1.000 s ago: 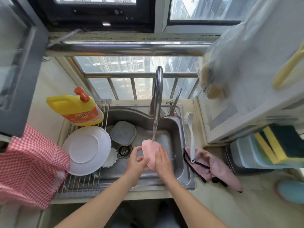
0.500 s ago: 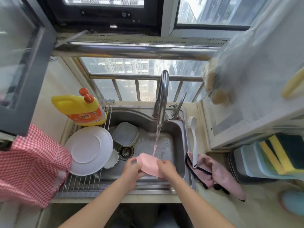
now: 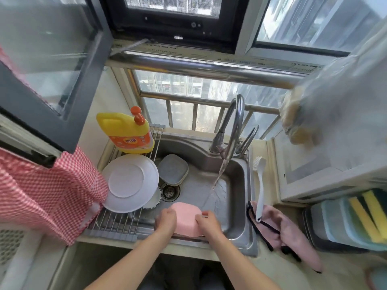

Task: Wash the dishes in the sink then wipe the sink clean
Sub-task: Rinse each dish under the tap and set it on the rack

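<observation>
Both my hands hold a pink rounded dish (image 3: pixel 186 216) upside down over the near edge of the steel sink (image 3: pixel 234 225). My left hand (image 3: pixel 166 219) grips its left side and my right hand (image 3: pixel 207 223) grips its right side. Water runs from the faucet (image 3: pixel 235 126) into the basin, falling just beyond the dish. A grey dish (image 3: pixel 172 169) lies upside down at the back of the sink beside the drain (image 3: pixel 170 191). A small white bowl (image 3: pixel 154 200) sits partly hidden under a large white plate (image 3: pixel 129 183).
The plate rests on a roll-up rack (image 3: pixel 117 225) over the sink's left side, with a yellow detergent bottle (image 3: pixel 125 132) behind it. A white brush (image 3: pixel 259 185) and pink cloth (image 3: pixel 282 229) lie right of the sink. Stacked containers with sponges (image 3: pixel 364 218) stand far right. A red checked towel (image 3: pixel 41 195) hangs left.
My hands have brought the pink dish down and towards me, out from under the water stream, turning it flat. My view shifted so the sink appears lower.
</observation>
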`<state>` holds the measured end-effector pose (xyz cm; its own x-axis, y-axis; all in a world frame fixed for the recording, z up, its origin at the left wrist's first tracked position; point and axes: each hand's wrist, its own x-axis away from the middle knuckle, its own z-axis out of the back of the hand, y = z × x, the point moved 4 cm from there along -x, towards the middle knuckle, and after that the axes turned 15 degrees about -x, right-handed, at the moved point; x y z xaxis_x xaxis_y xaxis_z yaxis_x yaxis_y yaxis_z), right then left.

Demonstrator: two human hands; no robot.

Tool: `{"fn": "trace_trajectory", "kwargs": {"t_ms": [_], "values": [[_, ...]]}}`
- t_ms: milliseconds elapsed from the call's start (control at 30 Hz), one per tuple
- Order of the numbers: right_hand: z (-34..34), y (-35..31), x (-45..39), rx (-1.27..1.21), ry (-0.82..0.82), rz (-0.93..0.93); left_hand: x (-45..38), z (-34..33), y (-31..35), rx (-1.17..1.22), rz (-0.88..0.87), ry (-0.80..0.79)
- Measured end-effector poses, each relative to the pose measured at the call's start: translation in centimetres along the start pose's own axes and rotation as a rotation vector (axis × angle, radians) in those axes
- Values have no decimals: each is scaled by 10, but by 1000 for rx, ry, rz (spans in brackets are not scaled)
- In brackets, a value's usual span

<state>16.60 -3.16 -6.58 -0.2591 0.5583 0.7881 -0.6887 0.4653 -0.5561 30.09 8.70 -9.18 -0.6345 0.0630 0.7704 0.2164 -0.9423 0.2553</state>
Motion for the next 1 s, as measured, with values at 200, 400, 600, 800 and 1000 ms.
{"fn": "trace_trajectory", "kwargs": {"t_ms": [200,400,600,800,1000], "values": [[-37,-37,29,-177,-34,315,52,57,6,-20,-272,236],[-98,-98,49,-171,-139,520,22,129,2,59,-319,488],[-153,-130,53,-15,-234,525,-26,176,0,-106,-302,438],[-177,-136,51,77,-190,589,-62,167,-8,-470,-432,439],[-152,-105,32,-61,-35,499,-41,159,-1,-587,-502,521]]}}
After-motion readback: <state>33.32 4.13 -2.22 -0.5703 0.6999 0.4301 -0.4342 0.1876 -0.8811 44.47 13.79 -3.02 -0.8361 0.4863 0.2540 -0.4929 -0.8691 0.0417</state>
